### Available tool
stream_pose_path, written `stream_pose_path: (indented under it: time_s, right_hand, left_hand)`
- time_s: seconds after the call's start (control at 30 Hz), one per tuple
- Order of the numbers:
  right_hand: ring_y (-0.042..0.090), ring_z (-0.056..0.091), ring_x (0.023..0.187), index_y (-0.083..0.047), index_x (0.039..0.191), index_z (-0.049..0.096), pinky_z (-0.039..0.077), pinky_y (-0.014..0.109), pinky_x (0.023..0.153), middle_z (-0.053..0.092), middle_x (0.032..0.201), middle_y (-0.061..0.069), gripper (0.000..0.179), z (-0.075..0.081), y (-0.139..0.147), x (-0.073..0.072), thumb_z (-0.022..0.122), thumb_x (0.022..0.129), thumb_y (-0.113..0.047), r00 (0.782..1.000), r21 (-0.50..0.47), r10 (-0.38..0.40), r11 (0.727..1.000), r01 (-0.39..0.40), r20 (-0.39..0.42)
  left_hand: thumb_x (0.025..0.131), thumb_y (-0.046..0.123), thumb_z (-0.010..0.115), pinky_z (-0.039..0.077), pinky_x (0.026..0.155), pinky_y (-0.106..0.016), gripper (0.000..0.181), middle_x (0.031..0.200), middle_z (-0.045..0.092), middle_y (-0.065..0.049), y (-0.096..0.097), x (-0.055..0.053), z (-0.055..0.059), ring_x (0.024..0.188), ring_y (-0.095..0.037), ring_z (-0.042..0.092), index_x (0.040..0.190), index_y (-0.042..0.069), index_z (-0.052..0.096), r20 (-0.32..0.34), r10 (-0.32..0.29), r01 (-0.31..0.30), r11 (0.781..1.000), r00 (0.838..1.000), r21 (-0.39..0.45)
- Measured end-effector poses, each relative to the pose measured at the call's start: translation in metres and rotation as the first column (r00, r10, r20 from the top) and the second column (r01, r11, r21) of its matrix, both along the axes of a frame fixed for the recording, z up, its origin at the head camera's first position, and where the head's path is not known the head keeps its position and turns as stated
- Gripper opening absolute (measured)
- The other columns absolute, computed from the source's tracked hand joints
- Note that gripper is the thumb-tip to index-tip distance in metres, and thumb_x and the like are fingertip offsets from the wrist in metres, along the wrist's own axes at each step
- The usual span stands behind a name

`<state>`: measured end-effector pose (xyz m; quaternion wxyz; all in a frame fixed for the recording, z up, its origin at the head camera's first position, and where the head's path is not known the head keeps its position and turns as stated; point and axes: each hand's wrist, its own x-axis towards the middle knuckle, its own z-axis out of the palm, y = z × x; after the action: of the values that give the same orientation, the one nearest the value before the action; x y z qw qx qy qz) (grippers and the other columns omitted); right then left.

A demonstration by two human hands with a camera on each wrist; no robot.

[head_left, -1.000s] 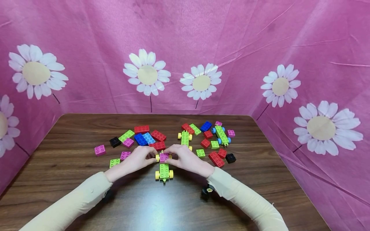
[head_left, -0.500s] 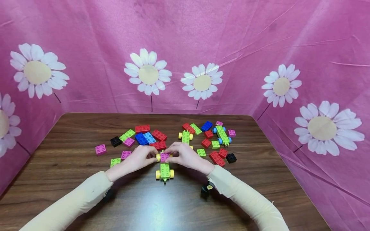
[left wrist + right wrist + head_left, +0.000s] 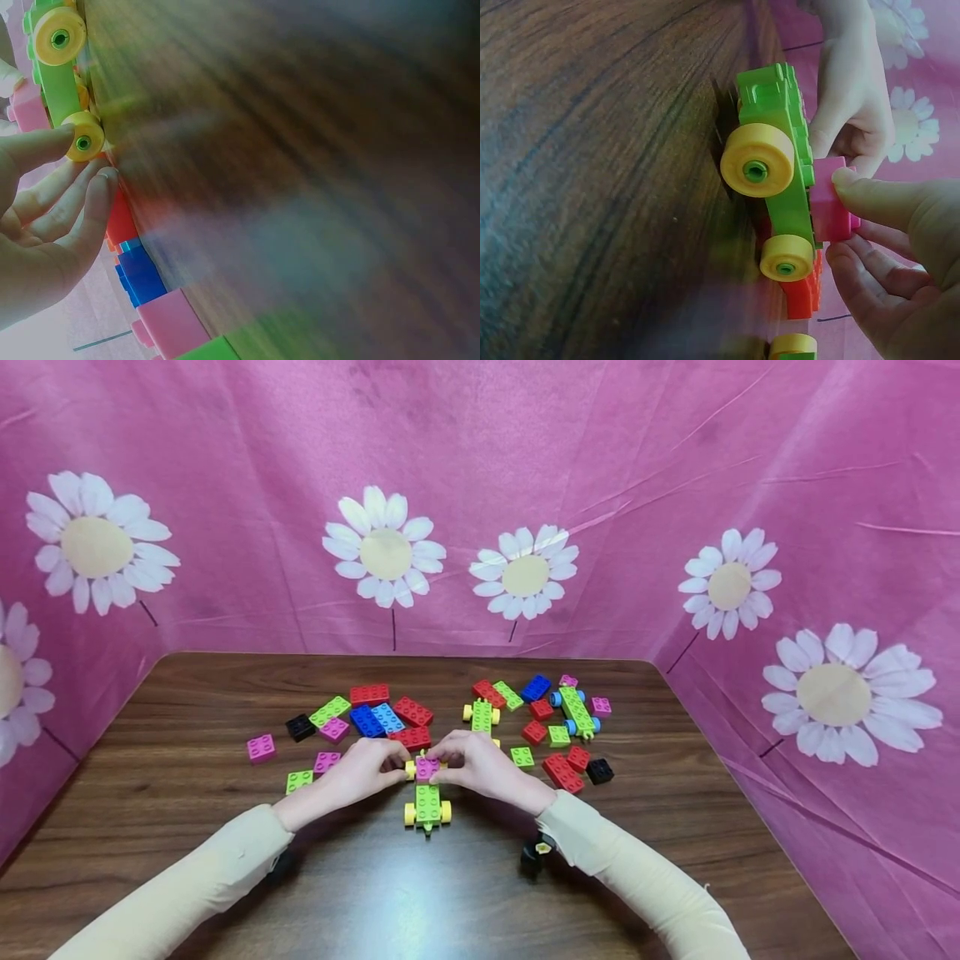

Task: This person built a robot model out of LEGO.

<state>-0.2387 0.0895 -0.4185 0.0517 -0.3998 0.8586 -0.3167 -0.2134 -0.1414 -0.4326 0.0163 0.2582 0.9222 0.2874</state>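
A green toy car base (image 3: 427,810) with yellow wheels stands on the table, its long side pointing away from me. On its far end sits a pink building brick (image 3: 427,768), studs up. My right hand (image 3: 480,766) pinches this brick between thumb and fingers, seen from the side in the right wrist view, where the brick (image 3: 830,199) is right against the base's studs. With thumb and fingers at the far left yellow wheel (image 3: 84,139), my left hand (image 3: 367,768) holds the car base. The far right wheel is mostly hidden by the right hand in the head view.
Red, blue, green, pink and black bricks lie scattered behind and on both sides, including a red brick (image 3: 410,739) just beyond the hands. Another yellow-wheeled base (image 3: 481,717) and a blue-wheeled base (image 3: 576,710) stand to the back right. A flowered pink cloth (image 3: 480,443) surrounds the table.
Hardly anything differs. Both hands stay at the car base, and the pink brick keeps its place on the far end. The whole head view shifts only slightly.
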Motion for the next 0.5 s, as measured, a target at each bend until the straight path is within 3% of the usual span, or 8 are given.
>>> stream_pose_path:
  time_s: [0.33, 0.5]
  right_hand:
    - [0.015, 0.068, 0.09, -0.01, 0.11, 0.077, 0.054, 0.021, 0.073, 0.075, 0.102, 0.004, 0.029, 0.0045, -0.0022, -0.0032, 0.079, 0.084, -0.023, 1.0, 0.032, 0.008, 0.999, -0.009, 0.028]
    - [0.016, 0.068, 0.087, -0.009, 0.108, 0.077, 0.053, 0.019, 0.072, 0.075, 0.099, 0.004, 0.028, 0.0085, -0.0045, -0.0033, 0.08, 0.083, -0.022, 1.0, 0.069, 0.01, 0.998, -0.01, -0.003]
  left_hand:
    - [0.086, 0.011, 0.075, 0.056, 0.069, -0.027, 0.014, 0.088, 0.074, -0.006, -0.0014, -0.0008, -0.0016, 0.076, -0.01, 0.066, 0.098, 0.003, 0.072, -0.019, -0.009, 0.009, 1.0, 1.0, -0.005]
    - [0.086, 0.011, 0.075, 0.056, 0.07, -0.026, 0.015, 0.089, 0.074, -0.006, -0.0003, -0.0013, -0.0013, 0.076, -0.01, 0.067, 0.099, 0.004, 0.072, -0.014, -0.01, 0.01, 1.0, 1.0, 0.002]
